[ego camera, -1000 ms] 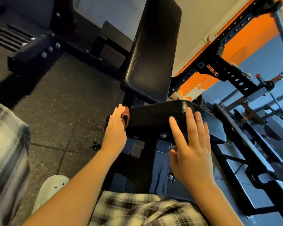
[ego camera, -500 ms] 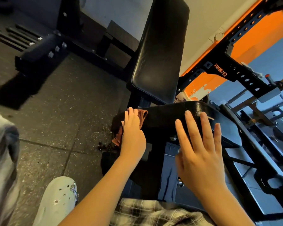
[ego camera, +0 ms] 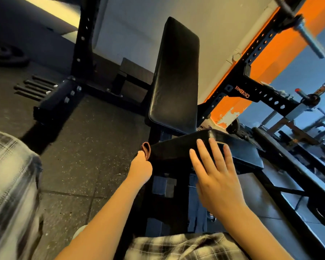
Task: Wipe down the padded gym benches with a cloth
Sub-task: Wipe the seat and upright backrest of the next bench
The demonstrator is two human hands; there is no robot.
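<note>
Head view, cloth [ego camera: 146,150]: a small brown rag, only a folded loop of it showing, at the 9 o'clock end of the seat pad [ego camera: 176,150] and touching its edge.
Cloth handling: judged light, soft and limp. It needs a flat palm or a bunched grip behind it, because a loose corner would drag.
Seat pad: black, smooth vinyl that probably gives a little under pressure and lets the rag slide easily. Its frame looks heavy and fixed, so bracing against it is safe.
Seat pad axis: it seems to run from 9 o'clock toward 4 o'clock, its top face tipped toward the camera.
Back pad [ego camera: 174,81]: stands steeply just beyond the seat at 12 o'clock. Its long axis runs 6 to 12 o'clock and its padded face is turned to the viewer.
Left hand [ego camera: 141,167]: against the rag at the pad's 9 o'clock end. The fingers are hidden behind the hand, so I cannot tell whether they curl round the rag or press it flat.
Right hand [ego camera: 217,177]: fingers straight and spread, resting on the pad's near edge and holding nothing.
Rack [ego camera: 251,91]: a black perforated upright at 2 o'clock, against an orange wall.
Floor [ego camera: 79,147]: dark speckled rubber mat at 9 o'clock.
</note>
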